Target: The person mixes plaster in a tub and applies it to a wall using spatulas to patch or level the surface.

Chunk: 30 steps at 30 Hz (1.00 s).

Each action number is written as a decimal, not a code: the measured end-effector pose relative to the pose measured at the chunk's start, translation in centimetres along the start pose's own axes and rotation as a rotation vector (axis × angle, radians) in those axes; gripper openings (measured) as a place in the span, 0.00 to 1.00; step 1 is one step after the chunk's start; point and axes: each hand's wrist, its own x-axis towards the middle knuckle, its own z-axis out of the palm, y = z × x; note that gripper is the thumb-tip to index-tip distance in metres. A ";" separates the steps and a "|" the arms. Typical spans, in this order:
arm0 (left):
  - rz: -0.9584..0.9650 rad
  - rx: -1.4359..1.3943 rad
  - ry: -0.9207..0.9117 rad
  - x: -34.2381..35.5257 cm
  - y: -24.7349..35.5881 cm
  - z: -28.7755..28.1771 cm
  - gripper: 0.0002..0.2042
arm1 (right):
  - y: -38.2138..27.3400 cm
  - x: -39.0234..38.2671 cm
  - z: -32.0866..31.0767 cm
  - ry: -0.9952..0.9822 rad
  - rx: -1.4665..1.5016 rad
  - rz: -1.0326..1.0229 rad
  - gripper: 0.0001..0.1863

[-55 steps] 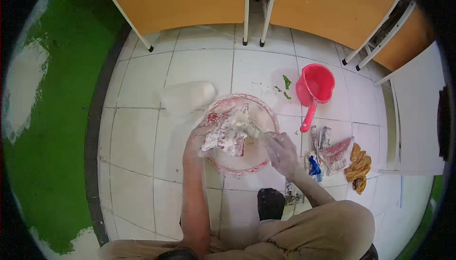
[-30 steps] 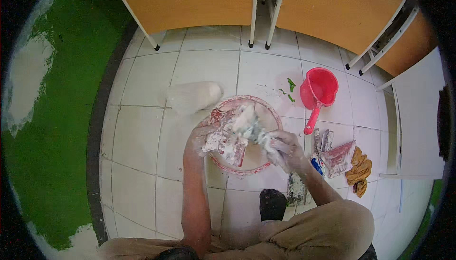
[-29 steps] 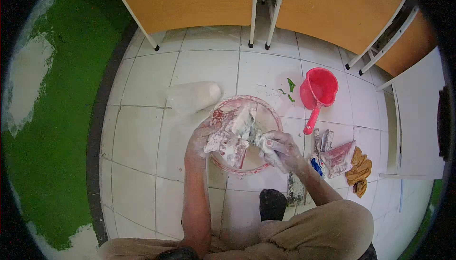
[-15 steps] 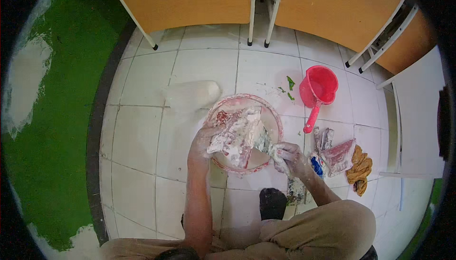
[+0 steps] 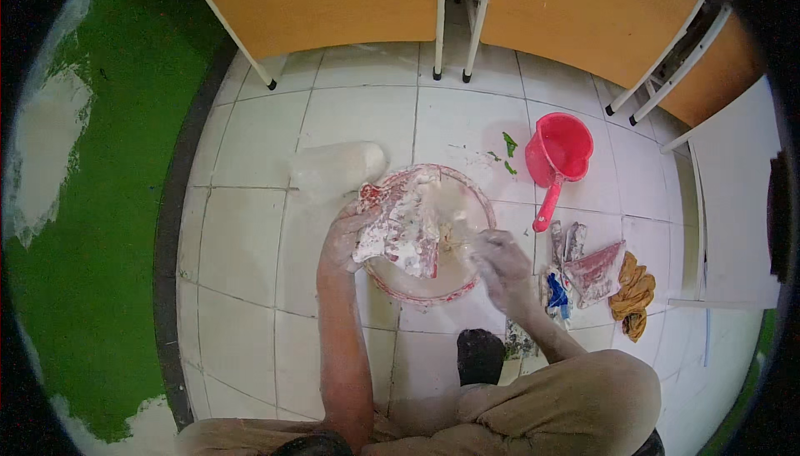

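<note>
From the head view, the only one in play, here's the left hand (image 5: 343,235) on the near-left side, its fingers clamped on the edge of a red board (image 5: 408,235) thickly smeared with white paste; that board sits tilted over a round basin (image 5: 427,298) with a red, paste-crusted rim; across from it the right hand (image 5: 500,264) is blurred, fingers curled in around a pale tool (image 5: 457,227) whose outline is smeared too, right beside the board's edge; beyond the basin on the left, a cloudy white bag (image 5: 337,167) lies on the tiled floor (image 5: 242,231); over to the right, a pink dipper (image 5: 562,143) points its handle nearer the person, a small pale mark near the handle's end too tiny to read; green scraps (image 5: 509,144) lie just beside it; lower down comes a blue-and-white item (image 5: 557,289), any lettering on it too small to make out; touching or nearly so, a red-and-white stained blade-shaped piece (image 5: 593,274), and next to that a crumpled brown cloth (image 5: 632,293).
</note>
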 end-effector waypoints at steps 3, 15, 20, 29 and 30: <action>-0.022 -0.035 0.005 -0.5 -0.9 1.0 0.13 | -0.2 -3.1 2.6 -0.011 -0.033 0.072 0.15; 0.125 -0.087 -0.042 2.5 -1.5 0.6 0.17 | 9.2 -6.7 -1.1 -0.155 -0.265 0.232 0.22; 0.078 -0.213 -0.087 4.8 -4.5 1.0 0.16 | 12.2 -5.5 -2.6 -0.168 -0.507 0.149 0.22; 0.119 -0.117 0.107 5.6 -6.1 1.4 0.17 | 13.5 -8.6 -16.1 -0.128 -0.556 0.578 0.19; 0.135 -0.075 0.191 4.2 -4.8 0.6 0.17 | 15.3 -10.3 -16.2 0.020 -0.602 0.548 0.20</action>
